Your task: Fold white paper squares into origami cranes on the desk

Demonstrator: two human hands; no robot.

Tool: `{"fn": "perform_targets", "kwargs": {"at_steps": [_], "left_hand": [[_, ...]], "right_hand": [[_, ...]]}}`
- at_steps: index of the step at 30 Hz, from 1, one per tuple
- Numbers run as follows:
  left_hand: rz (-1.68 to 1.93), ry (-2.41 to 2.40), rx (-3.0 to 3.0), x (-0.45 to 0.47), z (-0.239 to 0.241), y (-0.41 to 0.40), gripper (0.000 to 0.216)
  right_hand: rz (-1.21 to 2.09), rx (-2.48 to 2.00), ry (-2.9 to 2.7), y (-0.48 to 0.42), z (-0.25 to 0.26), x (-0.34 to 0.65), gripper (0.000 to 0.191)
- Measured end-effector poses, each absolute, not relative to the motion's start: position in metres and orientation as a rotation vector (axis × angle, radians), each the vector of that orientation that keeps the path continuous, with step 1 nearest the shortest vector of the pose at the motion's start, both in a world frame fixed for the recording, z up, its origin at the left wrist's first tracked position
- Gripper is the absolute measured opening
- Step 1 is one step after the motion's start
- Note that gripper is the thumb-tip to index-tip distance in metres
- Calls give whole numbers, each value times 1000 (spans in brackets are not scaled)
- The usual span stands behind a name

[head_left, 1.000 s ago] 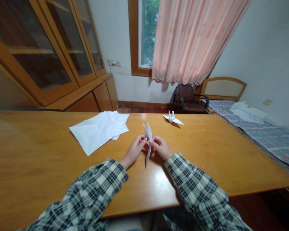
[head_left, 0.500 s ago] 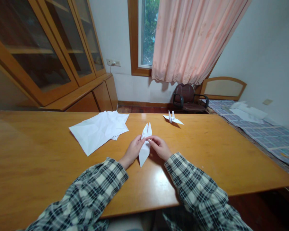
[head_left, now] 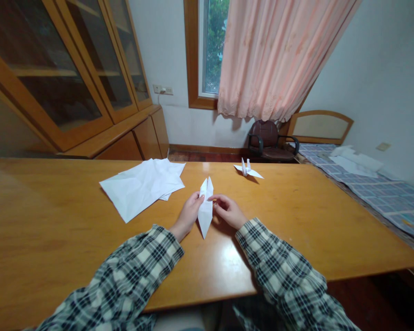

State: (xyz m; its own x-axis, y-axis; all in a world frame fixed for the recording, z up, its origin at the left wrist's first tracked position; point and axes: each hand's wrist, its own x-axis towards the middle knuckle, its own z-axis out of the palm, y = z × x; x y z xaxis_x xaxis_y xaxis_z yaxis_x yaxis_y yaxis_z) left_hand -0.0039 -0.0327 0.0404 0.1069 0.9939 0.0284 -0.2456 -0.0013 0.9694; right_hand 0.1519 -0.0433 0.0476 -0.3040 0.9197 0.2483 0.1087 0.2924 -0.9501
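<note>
A folded white paper piece (head_left: pixel 205 214), long and diamond-shaped with two narrow points at its far end, is held just above the wooden table. My left hand (head_left: pixel 189 212) is closed on its left edge, thumb on the front face and the other fingers behind. At the right edge, my right hand (head_left: pixel 228 210) has its index fingertip against the paper, with the thumb a little apart from that finger. A finished white paper crane (head_left: pixel 248 169) stands farther back on the right, wings spread.
Creased white paper sheets (head_left: pixel 143 186) lie overlapping on the table (head_left: pixel 283 243), left of my hands. Beyond its far edge are a brown armchair (head_left: pixel 267 140) and a glass-door cabinet (head_left: pixel 103 108). A bed (head_left: pixel 372 179) with a checked cover stands along the right.
The folded paper has turned slightly and shifted left, its two points now closer together. My right thumb and index finger have parted from their pinch near the paper's middle.
</note>
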Motion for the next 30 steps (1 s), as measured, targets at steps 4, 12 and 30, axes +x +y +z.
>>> {"fn": "perform_targets", "kwargs": {"at_steps": [4,12,30], "left_hand": [[1238,971,1051,-6,41,-32,35],[1233,979,1061,-7,40,-31,28],[1187,933,1031,-6,34,-28,29]], "right_hand": [[992,-972,-1752,-43,51,153,24],[782,-993,-1873,-42,56,155,20],[638,-1034,-1837,-40,53,156,14]]}}
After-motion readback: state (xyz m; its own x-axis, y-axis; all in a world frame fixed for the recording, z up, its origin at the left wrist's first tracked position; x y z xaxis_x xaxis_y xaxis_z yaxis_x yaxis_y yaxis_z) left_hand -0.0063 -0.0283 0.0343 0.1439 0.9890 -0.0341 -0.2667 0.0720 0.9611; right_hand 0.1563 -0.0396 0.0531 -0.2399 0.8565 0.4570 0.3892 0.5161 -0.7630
